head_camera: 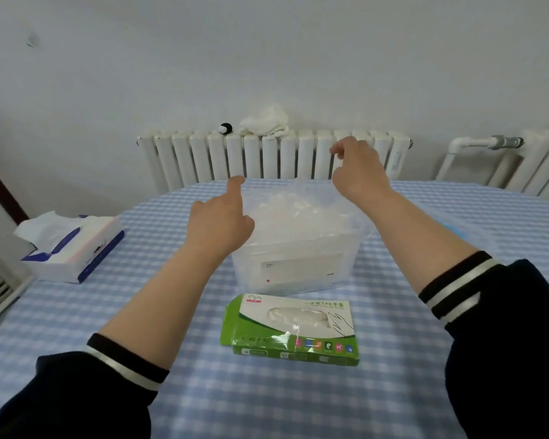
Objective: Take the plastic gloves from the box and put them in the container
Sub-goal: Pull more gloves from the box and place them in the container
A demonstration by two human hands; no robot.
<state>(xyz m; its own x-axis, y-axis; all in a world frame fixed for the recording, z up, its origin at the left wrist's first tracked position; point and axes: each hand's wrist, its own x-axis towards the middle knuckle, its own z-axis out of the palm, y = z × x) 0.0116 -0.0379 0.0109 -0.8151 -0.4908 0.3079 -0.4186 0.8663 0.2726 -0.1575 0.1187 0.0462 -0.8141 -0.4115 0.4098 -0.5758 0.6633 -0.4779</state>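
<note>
The right hand [358,172] pinches a thin clear plastic glove [311,198] above the translucent plastic container [295,264]; the left hand's [222,220] fingers [235,185] rest loosely open. The film looks light, limp and clingy, so pinch an edge.

A home room: checked tablecloth [393,217], white radiator [267,156], tissue pack [73,245].

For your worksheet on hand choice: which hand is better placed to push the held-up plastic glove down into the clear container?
Probably the left hand: it hovers over the clear container, holding nothing. The right hand pinches the plastic glove.
</note>
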